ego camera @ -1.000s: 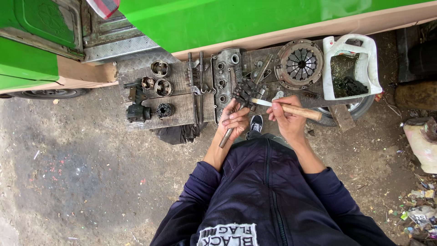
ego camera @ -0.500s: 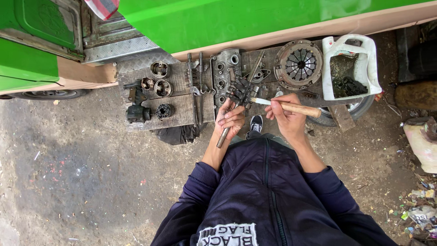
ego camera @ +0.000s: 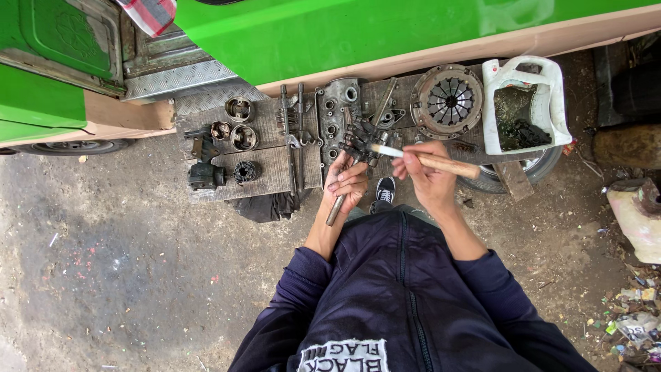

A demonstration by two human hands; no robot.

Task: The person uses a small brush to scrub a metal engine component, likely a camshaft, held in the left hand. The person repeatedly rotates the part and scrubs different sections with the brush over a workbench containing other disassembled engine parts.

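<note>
Head view, looking down. Left hand (ego camera: 348,182) has its grip closed around a gear shaft (ego camera: 352,165): the shaft's plain end sticks out below the fist toward the body, and the geared end rises above it, over the near edge of the worktop (ego camera: 275,176). Right hand (ego camera: 428,178) has its grip closed on the wooden handle of a brush (ego camera: 420,158), held roughly level, its pale tip touching the gears at the top of the shaft. The hands are close together, not touching.

Worktop is a wooden board on the ground, alongside a green vehicle (ego camera: 358,31). On it, left to right: a dark part (ego camera: 205,176), a small gear (ego camera: 246,171), three pistons (ego camera: 237,124), long rods (ego camera: 292,138), a grey metal casting (ego camera: 337,114), and a round clutch plate (ego camera: 446,102). A cut-open white jug (ego camera: 551,103) holding dark parts sits at the right end, above a wheel (ego camera: 533,169). A shoe (ego camera: 384,191) shows below the hands. Ground is bare dirt.
</note>
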